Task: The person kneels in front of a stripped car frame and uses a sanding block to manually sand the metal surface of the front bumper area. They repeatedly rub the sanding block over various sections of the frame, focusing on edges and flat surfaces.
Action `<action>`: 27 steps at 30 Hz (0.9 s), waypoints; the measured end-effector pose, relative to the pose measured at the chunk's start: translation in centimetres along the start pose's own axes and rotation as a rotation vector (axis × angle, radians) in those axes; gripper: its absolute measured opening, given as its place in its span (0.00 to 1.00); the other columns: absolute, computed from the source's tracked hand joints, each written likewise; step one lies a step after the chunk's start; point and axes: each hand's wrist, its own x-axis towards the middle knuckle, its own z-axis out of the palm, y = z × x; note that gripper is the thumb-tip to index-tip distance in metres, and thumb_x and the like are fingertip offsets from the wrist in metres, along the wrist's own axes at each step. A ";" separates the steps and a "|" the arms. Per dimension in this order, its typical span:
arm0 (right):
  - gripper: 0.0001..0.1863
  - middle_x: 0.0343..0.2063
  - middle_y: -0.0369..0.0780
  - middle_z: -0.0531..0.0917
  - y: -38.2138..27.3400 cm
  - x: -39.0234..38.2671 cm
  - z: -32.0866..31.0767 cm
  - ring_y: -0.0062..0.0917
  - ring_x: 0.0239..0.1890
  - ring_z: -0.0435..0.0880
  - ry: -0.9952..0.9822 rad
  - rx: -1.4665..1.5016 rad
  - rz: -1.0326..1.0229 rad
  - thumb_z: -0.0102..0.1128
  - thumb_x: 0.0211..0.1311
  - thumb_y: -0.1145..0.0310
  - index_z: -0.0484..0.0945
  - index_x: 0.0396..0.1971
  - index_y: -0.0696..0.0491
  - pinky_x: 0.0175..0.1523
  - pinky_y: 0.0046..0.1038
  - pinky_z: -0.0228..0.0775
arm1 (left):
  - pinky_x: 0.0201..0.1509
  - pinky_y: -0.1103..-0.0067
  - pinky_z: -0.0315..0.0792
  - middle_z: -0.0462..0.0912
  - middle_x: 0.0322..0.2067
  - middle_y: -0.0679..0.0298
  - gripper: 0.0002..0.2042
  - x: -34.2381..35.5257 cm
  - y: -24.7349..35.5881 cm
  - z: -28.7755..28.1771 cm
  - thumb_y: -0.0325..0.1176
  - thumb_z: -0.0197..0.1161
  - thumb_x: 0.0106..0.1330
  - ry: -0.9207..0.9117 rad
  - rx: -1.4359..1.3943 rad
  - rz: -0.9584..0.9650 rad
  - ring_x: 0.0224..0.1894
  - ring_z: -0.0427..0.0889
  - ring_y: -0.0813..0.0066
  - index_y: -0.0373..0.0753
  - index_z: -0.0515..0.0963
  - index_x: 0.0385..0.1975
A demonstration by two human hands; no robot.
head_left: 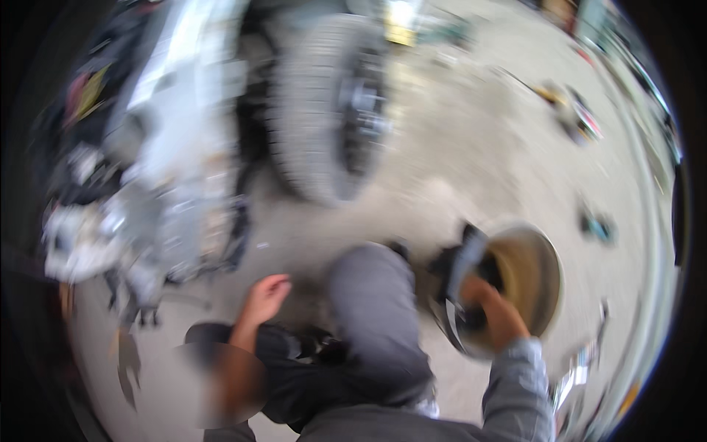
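My right hand [480, 295] reaches over a round, open bucket [551, 254] with a tan inside. It is closed on a dark piece with a grey band [465, 261], which overlaps the bucket's left side; motion blur hides its kind. The fingertips are hidden behind the band. My left hand [266, 297] hovers to the left of my bent knee, its fingers drawn together, with nothing visible in them. Beyond both hands stands a vehicle wheel [317, 110] with a thick grey tyre.
A pale vehicle body [188, 96] runs along the left, with loose-looking parts and clear plastic [81, 239] at its near end. Blurred tools [574, 114] and a small teal-and-dark item [598, 225] lie on the concrete floor [471, 140] at right.
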 end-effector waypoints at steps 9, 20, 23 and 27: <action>0.15 0.42 0.47 0.84 -3.2 5.3 -0.7 0.40 0.45 0.84 0.157 -0.040 0.172 0.56 0.54 0.63 0.85 0.38 0.52 0.49 0.41 0.76 | 0.49 0.71 0.76 0.85 0.42 0.54 0.17 -4.6 -2.7 -1.9 0.42 0.62 0.68 0.078 0.258 -0.124 0.44 0.84 0.61 0.38 0.79 0.49; 0.18 0.47 0.51 0.82 -2.8 7.0 3.7 0.42 0.50 0.82 0.280 0.118 0.154 0.57 0.54 0.64 0.83 0.42 0.56 0.55 0.40 0.74 | 0.50 0.70 0.76 0.84 0.42 0.53 0.18 -2.7 -3.9 0.5 0.41 0.63 0.67 -0.029 0.271 -0.103 0.45 0.84 0.61 0.35 0.78 0.50; 0.19 0.48 0.52 0.82 -3.8 10.6 4.9 0.43 0.51 0.82 0.314 0.182 0.068 0.57 0.54 0.64 0.83 0.43 0.57 0.56 0.40 0.74 | 0.48 0.70 0.77 0.85 0.41 0.53 0.19 -4.5 -3.0 0.1 0.43 0.63 0.66 -0.025 0.301 -0.202 0.42 0.84 0.62 0.36 0.78 0.51; 0.22 0.48 0.55 0.81 3.5 13.4 9.0 0.44 0.54 0.80 0.326 0.207 -0.042 0.58 0.52 0.62 0.81 0.43 0.61 0.60 0.41 0.71 | 0.48 0.72 0.77 0.85 0.41 0.52 0.18 -2.3 -2.2 0.6 0.39 0.64 0.66 -0.112 0.263 -0.126 0.42 0.85 0.63 0.36 0.78 0.51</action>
